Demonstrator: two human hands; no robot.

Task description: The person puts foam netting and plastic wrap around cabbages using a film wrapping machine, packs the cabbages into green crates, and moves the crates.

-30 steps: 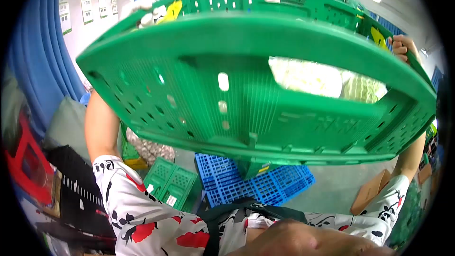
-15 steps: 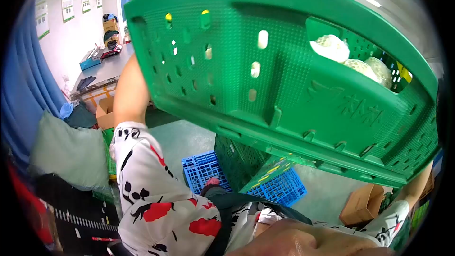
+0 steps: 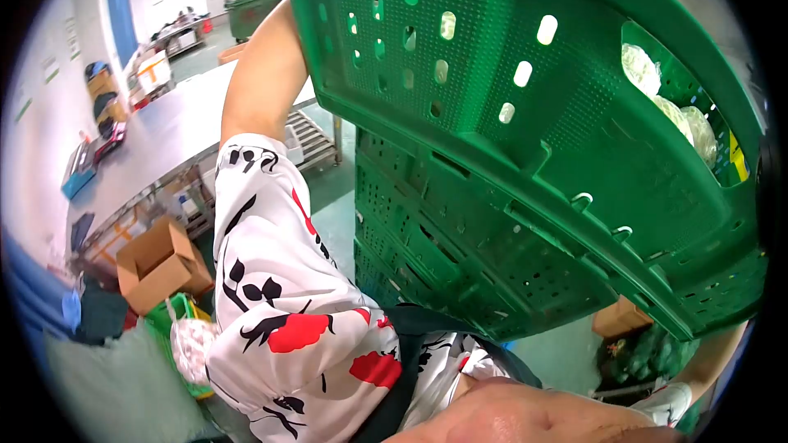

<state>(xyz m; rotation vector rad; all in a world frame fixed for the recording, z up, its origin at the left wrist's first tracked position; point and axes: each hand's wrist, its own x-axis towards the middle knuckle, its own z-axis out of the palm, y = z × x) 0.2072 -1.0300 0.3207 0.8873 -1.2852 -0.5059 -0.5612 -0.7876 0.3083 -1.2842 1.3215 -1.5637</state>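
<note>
A large green crate [image 3: 492,74] is raised close in front of the camera, tilted down to the right. Pale green, round vegetables [image 3: 673,111] show through its handle opening. Both my forearms reach up along its two sides, but the crate hides my left hand and my right hand. Just below and behind it stands a stack of green crates [image 3: 460,230]; whether the raised crate touches the stack cannot be made out.
On the left is a long metal table [image 3: 180,115], with an open cardboard box [image 3: 162,267] below. A green basket [image 3: 168,336] and a netted bag [image 3: 194,349] sit near my left elbow. Another cardboard box [image 3: 620,317] lies at the lower right.
The view has turned left, bringing the table and the crate stack into fuller view. The raised crate has shifted up and right in the picture and tilts more. My right hand has gone out of sight.
</note>
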